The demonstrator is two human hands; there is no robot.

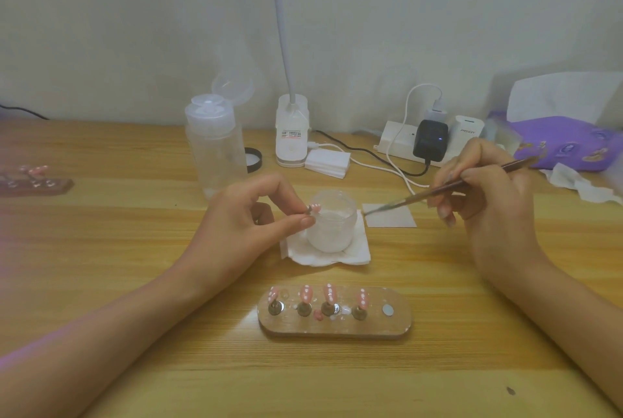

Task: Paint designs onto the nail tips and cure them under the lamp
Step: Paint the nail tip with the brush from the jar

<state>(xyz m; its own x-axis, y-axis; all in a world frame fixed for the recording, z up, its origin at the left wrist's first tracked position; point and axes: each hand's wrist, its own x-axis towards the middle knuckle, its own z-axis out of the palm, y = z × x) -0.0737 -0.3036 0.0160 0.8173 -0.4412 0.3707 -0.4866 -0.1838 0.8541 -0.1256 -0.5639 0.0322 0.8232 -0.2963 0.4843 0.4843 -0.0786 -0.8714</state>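
The holder [399, 325] carries four pink dotted tips [329, 294] upright on pegs. Behind it, the left hand [249, 212] pinches a fifth tip [315, 207] between thumb and forefinger, against the rim of the jar [332, 225]. The right hand [488, 195] grips the brush [438, 188]; its bristles lie at the left corner of the paper square [392, 219]. The lamp [291, 131] stands behind.

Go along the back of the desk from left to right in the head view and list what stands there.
Small wooden stand with nail tips → clear bottle → black lid → lamp base → stack of white pads → power strip → purple bag.
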